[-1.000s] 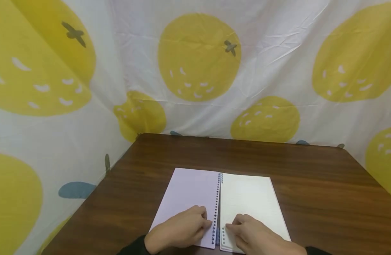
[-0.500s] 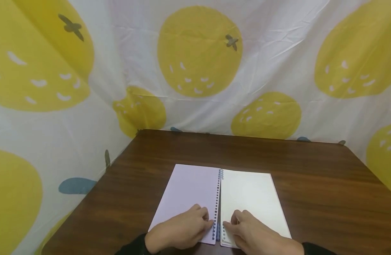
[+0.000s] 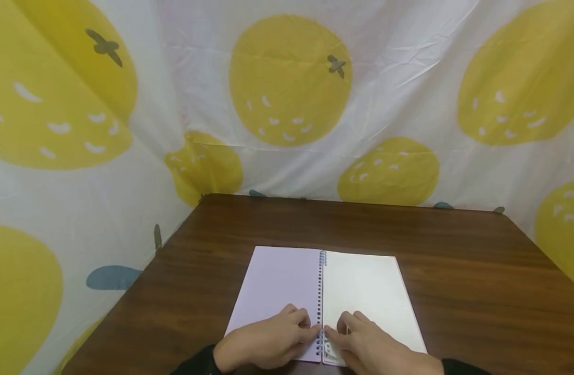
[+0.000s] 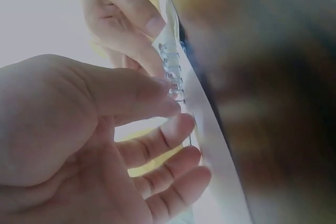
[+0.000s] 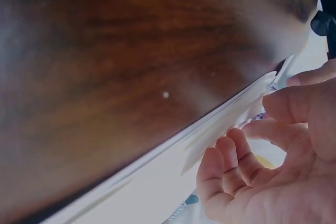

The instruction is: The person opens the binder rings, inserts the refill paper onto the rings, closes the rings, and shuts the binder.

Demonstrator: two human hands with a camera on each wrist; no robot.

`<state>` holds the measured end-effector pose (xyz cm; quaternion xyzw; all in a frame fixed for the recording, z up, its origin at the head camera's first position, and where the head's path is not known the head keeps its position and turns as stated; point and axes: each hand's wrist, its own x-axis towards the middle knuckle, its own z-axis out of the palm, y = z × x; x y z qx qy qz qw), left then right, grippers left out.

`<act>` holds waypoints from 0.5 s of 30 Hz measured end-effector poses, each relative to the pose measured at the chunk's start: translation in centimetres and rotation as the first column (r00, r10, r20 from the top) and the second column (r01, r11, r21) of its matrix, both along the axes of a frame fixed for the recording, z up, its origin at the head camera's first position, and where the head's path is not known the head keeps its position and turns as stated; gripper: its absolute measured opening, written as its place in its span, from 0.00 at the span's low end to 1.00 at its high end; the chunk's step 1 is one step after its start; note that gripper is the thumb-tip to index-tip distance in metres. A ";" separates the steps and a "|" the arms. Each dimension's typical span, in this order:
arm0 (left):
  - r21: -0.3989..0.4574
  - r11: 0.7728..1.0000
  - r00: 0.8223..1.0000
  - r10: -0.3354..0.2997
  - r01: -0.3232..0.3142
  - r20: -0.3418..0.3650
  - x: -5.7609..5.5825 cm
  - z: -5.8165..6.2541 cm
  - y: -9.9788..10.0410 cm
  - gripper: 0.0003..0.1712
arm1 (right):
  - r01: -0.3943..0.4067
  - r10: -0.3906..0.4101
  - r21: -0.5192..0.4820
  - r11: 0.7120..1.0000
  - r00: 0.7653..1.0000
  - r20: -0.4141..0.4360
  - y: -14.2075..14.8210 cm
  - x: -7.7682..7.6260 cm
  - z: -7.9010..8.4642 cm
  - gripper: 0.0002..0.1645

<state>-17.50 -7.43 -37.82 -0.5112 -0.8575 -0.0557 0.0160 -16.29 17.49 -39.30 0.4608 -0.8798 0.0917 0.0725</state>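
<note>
A ring-bound notebook lies open, its lilac cover (image 3: 279, 281) on the left and white lined pages (image 3: 361, 286) on the right. Clear rings run through the holes at the far end of the spine (image 3: 322, 258) and at the near end. My left hand (image 3: 270, 338) pinches the near binding rings (image 4: 173, 69) between thumb and forefinger, its other fingers loosely bent. Facing it, my right hand (image 3: 375, 344) pinches the same rings from the page side. Thumb tips almost meet over the spine. The fingers partly hide the rings.
The notebook lies on a dark brown wooden table (image 3: 464, 276). A white cloth with yellow fruit prints (image 3: 291, 78) hangs behind the table and along its left side. Dark sleeves (image 3: 200, 362) cover both forearms.
Both hands have drawn together at the near end of the spine. The gap between cover and pages has narrowed, and the near rings now bridge the two sides.
</note>
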 end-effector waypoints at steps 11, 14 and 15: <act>-0.029 0.999 0.999 0.030 -0.030 0.013 0.2 0.3 0.4 0.26 | 0.004 -0.004 0.016 1.000 1.000 0.003 0.0 -0.1 0.0 0.27; -0.039 0.999 0.999 0.036 -0.035 0.026 0.1 0.2 0.5 0.26 | 0.002 -0.002 0.022 1.000 1.000 0.000 -0.1 -0.2 -0.1 0.27; -0.041 0.999 0.999 0.037 -0.035 0.027 0.1 0.2 0.5 0.27 | 0.001 -0.001 0.025 1.000 1.000 0.001 -0.1 -0.2 -0.2 0.28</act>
